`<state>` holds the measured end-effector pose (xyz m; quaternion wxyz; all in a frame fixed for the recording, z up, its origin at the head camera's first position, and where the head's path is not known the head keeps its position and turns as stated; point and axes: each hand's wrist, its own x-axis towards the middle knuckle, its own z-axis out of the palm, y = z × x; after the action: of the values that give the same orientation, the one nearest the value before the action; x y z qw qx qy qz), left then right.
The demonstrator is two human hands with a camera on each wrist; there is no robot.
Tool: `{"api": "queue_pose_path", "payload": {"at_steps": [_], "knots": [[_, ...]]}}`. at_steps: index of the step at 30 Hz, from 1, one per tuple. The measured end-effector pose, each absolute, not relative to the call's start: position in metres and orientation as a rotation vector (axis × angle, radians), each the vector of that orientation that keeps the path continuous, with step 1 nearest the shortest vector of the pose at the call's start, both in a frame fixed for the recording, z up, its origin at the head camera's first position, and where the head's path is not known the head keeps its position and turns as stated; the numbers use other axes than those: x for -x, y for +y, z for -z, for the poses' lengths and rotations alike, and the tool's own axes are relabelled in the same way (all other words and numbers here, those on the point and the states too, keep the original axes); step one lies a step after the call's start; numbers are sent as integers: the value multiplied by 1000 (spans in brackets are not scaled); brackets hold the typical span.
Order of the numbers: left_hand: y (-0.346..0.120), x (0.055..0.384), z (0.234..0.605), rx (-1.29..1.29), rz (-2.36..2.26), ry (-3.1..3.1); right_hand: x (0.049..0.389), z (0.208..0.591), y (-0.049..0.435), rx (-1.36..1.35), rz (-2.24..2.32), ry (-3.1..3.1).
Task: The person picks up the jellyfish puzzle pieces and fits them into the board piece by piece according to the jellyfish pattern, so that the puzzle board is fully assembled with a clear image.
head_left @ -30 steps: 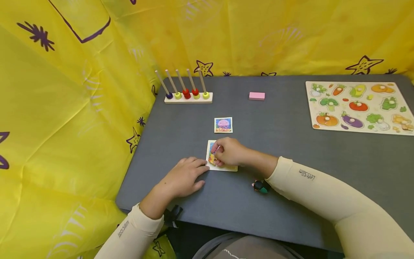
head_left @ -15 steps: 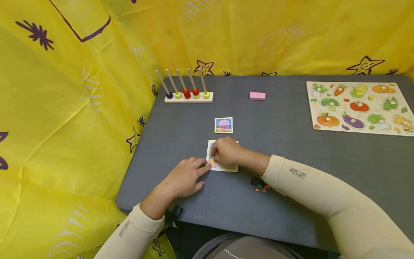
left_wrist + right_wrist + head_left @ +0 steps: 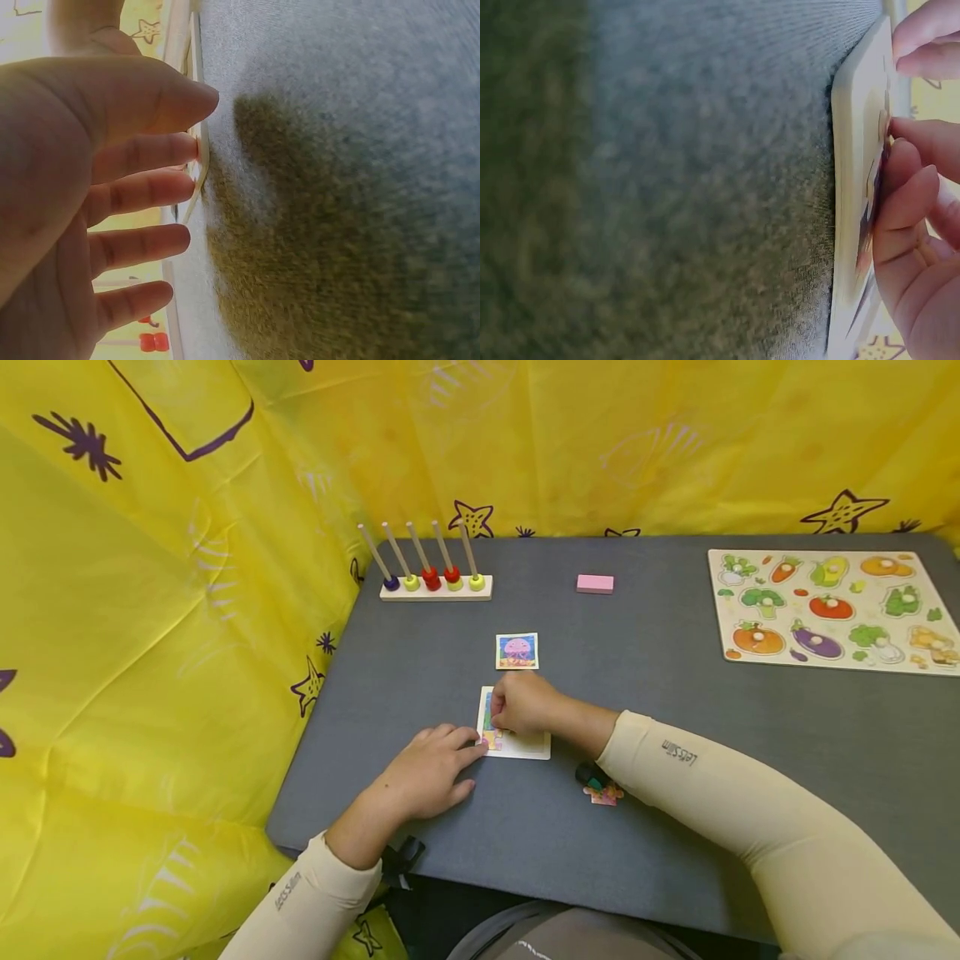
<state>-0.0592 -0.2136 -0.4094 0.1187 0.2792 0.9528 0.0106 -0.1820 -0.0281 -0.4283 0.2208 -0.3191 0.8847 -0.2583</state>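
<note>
A: R hand's fingers, how are they?
B: R hand point(image 3: 525, 702) has them curled in over the puzzle board point(image 3: 531, 747), tips down by the printed pcs point(image 3: 492, 741) along the board's L part. Can't tell if they pinch a pc; the hand hides most of it. R wrist view shows tips right up against the printed side.
A: And L?
B: L hand point(image 3: 429, 772) lies palm down at the board's near L corner, fingers nearly straight w/ gaps btw them, holding nothing. Forefinger touches the board there.
A: So where's the board?
B: Flat on the grey surface point(image 3: 637, 693), btw both hands. Pale bare part shows at its near R.
A: Loose pcs?
B: Pinkish-orange loose pcs point(image 3: 604, 795), nearer the person & R of the board, partly hidden by a black gadget point(image 3: 588, 775) at the R wrist. Can't count 'em.
A: Past the board?
B: Jellyfish card point(image 3: 517, 651), just beyond its far edge. Further back: five-rod bead stand point(image 3: 450, 597) to the board's L, pink block point(image 3: 595, 583) to its R. Veg. puzzle point(image 3: 858, 608) is well off R.
A: Rest?
B: Cream sleeves point(image 3: 712, 802) on both forearms, nearer than the board; yellow cloth point(image 3: 150, 652) w/ dark stars runs behind & L of it all.
</note>
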Motion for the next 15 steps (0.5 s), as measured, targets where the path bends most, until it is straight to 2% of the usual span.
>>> {"api": "queue_pose_path", "payload": {"at_steps": [6,15], "knots": [[-208,62,406,-812,-39,2793,181,421,-15,940,702,2450],[-197,71,407,-863,-73,2793,165,400,52,1047,516,2468]]}}
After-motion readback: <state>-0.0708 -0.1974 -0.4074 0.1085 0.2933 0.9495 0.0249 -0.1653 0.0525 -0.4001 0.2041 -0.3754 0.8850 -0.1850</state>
